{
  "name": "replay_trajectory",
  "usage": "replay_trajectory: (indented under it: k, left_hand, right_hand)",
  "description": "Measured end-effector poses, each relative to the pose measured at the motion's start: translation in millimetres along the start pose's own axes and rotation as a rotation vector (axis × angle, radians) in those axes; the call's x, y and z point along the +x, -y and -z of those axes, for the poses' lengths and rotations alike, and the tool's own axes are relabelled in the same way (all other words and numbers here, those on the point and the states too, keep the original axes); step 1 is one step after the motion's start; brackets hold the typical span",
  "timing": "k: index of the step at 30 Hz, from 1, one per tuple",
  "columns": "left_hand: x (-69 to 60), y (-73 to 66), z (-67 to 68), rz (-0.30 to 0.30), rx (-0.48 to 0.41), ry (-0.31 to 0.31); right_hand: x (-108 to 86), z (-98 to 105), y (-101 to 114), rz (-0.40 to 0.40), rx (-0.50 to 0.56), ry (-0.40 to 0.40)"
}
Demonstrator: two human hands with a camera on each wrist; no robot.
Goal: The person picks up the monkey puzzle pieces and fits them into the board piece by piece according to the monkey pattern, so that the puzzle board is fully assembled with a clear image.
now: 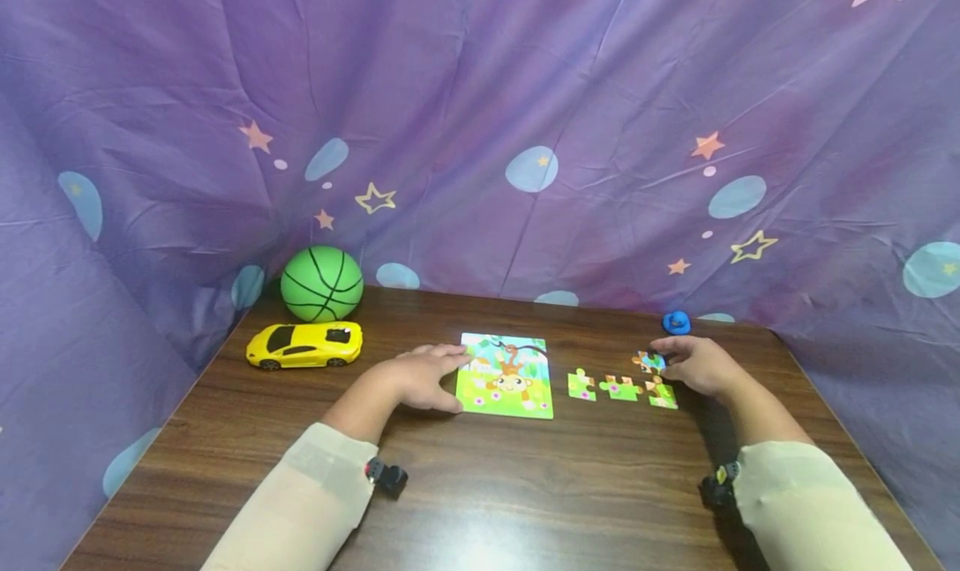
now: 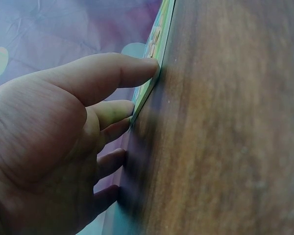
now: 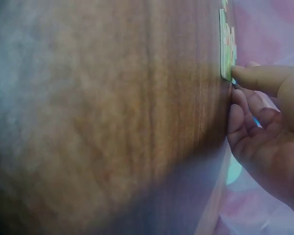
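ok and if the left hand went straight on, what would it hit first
The monkey picture board, most likely: the left hand seems to touch its edge, though contact is hard to judge.

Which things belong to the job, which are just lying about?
Likely job:
flat square monkey picture board, touched by the left hand
flat blue-and-orange jigsaw piece at the right hand
three flat green jigsaw pieces

Just lying about:
round green ball with black lines
glossy yellow toy car
small rounded blue object
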State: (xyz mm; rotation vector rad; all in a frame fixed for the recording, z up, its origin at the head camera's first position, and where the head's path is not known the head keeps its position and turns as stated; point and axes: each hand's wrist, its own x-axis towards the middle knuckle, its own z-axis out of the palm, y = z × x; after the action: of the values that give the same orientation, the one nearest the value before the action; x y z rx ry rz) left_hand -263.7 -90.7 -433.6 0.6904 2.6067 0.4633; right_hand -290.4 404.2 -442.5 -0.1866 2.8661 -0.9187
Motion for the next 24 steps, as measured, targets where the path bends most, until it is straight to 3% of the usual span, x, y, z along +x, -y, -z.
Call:
replay_trajectory:
  k: [14,19,24]
  left_hand:
    - [1.1,1.4,-0.7,-0.007,-0.008,-0.006]
    - [1.0,1.9,-1.0,-0.006,-0.008,-0.003]
    - [1.6,2.4,-1.2,-0.006,-0.008,-0.001]
  right_hand:
    - [1.3,-3,-1,0.005,-0.067,-0.064]
    - [1.7,-5,4,0.002,-0.037,-0.112]
    - [1.8,-5,17,0.007,0.065,-0.126]
